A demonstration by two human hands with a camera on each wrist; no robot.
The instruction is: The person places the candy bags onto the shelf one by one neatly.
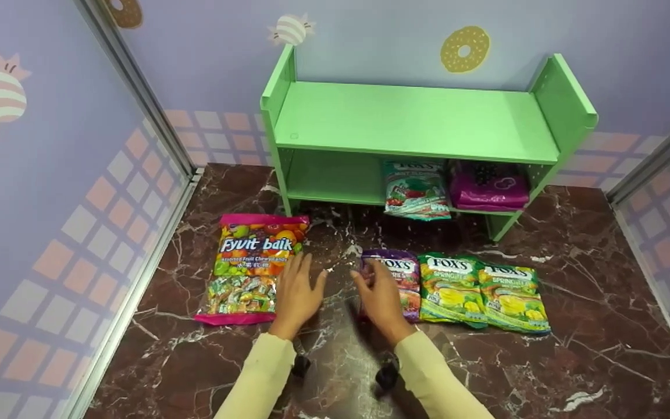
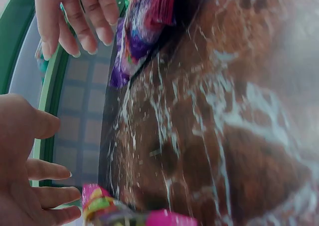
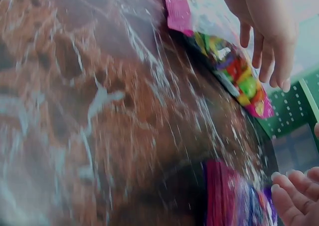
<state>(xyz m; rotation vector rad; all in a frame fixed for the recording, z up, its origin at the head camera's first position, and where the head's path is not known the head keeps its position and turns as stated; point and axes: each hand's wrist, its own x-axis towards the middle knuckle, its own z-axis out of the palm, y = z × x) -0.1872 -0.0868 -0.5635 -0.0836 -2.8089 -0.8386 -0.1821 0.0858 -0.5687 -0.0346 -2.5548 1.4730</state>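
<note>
My left hand (image 1: 298, 294), fingers extended, is over the right edge of a large pink-edged bag of fruit chewy candy (image 1: 253, 247). The head view does not settle whether it touches the bag. A purple FOX'S candy bag (image 1: 407, 285) lies partly hidden behind my right hand (image 1: 382, 299), whose fingers are loosely bent with nothing held between them. Both wrist views show relaxed fingers above the floor: the left hand (image 2: 25, 171) close to the pink-edged bag (image 2: 124, 213), the right hand (image 3: 299, 196) close to the purple bag (image 3: 232, 198).
Two green-and-yellow FOX'S bags (image 1: 451, 291) lie side by side to the right of the purple one. Behind stands a green two-tier shelf (image 1: 410, 116). Its lower tier holds a teal FOX'S bag (image 1: 416, 192) and a magenta pack (image 1: 489, 189). Patterned walls (image 1: 32, 221) border the marbled surface (image 1: 195, 372).
</note>
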